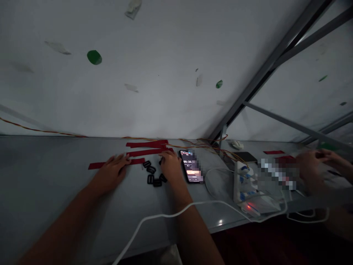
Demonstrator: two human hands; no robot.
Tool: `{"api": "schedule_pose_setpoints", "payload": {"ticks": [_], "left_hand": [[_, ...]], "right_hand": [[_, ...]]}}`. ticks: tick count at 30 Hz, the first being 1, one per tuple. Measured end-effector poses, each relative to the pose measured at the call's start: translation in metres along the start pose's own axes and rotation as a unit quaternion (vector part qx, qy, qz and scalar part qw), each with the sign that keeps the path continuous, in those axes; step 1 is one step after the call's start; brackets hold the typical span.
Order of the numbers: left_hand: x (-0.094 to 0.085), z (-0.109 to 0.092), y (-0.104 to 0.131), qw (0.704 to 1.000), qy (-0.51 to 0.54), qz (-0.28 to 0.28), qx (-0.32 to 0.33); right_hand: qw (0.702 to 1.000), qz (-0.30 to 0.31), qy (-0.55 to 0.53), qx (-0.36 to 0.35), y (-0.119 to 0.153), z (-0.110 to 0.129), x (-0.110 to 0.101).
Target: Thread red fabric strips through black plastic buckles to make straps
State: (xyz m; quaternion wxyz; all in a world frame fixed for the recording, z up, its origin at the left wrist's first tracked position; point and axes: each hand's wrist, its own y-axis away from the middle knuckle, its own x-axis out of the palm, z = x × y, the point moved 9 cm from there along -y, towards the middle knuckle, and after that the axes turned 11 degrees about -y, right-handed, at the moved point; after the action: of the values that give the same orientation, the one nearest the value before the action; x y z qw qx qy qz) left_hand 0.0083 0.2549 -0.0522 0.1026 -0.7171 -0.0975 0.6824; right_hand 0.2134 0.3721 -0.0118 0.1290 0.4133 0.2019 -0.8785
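Observation:
My left hand (111, 173) lies flat on a red strip (96, 165) on the grey table, its fingers spread a little. Just right of it, several black buckles (150, 179) sit in a loose cluster. My right hand (170, 165) is over the right side of that cluster, fingers curled down; what its fingertips hold, if anything, is hidden. More red strips (146, 151) lie behind the hands, near the wall. A lit phone (191, 167) showing a timer stands beside my right hand.
A white power strip (244, 184) with plugs and a red light is at the right. A white cable (165, 215) crosses above my right forearm. Thin wires run along the wall. Beyond a metal frame (248, 92), another person's hands (317, 165) are near red cloth.

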Motion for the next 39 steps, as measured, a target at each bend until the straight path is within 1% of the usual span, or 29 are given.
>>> {"api": "schedule_pose_setpoints", "payload": {"ticks": [2,5,8,9,11,15,18,20,22,25,27,29,30,32,34,37,39], "left_hand": [[-0.004,0.015,0.016,1.0,-0.016,0.005,-0.012],[-0.012,0.045,0.044,0.998,-0.043,0.011,-0.042],[-0.02,0.071,0.068,0.995,-0.059,0.031,-0.068],[-0.022,0.077,0.074,0.995,-0.06,0.043,-0.07],[-0.026,0.084,0.084,0.994,-0.066,0.049,-0.076],[-0.033,0.087,0.093,0.991,-0.096,0.02,-0.09],[-0.033,0.08,0.1,0.991,-0.097,-0.01,-0.096],[-0.032,0.07,0.106,0.991,-0.082,-0.028,-0.1],[-0.03,0.055,0.111,0.993,-0.059,-0.032,-0.098],[-0.029,0.023,0.109,0.996,-0.032,-0.034,-0.07],[-0.032,0.003,0.1,0.998,-0.013,-0.047,-0.048],[-0.032,-0.015,0.088,0.999,0.011,-0.037,-0.02],[-0.032,-0.021,0.082,0.999,0.024,-0.033,-0.014],[-0.035,-0.027,0.068,0.998,0.052,-0.03,-0.02],[-0.034,-0.03,0.053,0.997,0.073,-0.012,-0.027],[-0.031,-0.031,0.03,0.993,0.103,0.041,-0.027],[-0.026,-0.033,0.015,0.987,0.134,0.092,-0.017]], "right_hand": [[1.0,0.003,0.004,-0.027,0.002,0.007,0.008],[0.997,0.041,0.021,-0.066,0.006,0.019,0.027],[0.993,0.067,0.035,-0.09,0.01,0.03,0.038],[0.992,0.072,0.037,-0.098,0.011,0.033,0.04],[0.99,0.083,0.04,-0.109,0.013,0.038,0.041],[0.984,0.116,0.025,-0.134,0.017,0.047,0.042],[0.973,0.152,-0.006,-0.174,0.024,0.059,0.046],[0.963,0.173,-0.029,-0.204,0.029,0.067,0.05],[0.954,0.185,-0.053,-0.232,0.032,0.074,0.055],[0.942,0.189,-0.088,-0.263,0.036,0.081,0.06],[0.939,0.186,-0.106,-0.269,0.035,0.082,0.061],[0.94,0.175,-0.125,-0.266,0.033,0.081,0.057],[0.942,0.166,-0.131,-0.262,0.031,0.079,0.053],[0.949,0.148,-0.128,-0.248,0.027,0.073,0.043],[0.963,0.135,-0.096,-0.212,0.021,0.06,0.035],[0.979,0.137,-0.044,-0.145,0.014,0.038,0.03],[0.98,0.147,-0.038,-0.126,0.013,0.032,0.029]]}}
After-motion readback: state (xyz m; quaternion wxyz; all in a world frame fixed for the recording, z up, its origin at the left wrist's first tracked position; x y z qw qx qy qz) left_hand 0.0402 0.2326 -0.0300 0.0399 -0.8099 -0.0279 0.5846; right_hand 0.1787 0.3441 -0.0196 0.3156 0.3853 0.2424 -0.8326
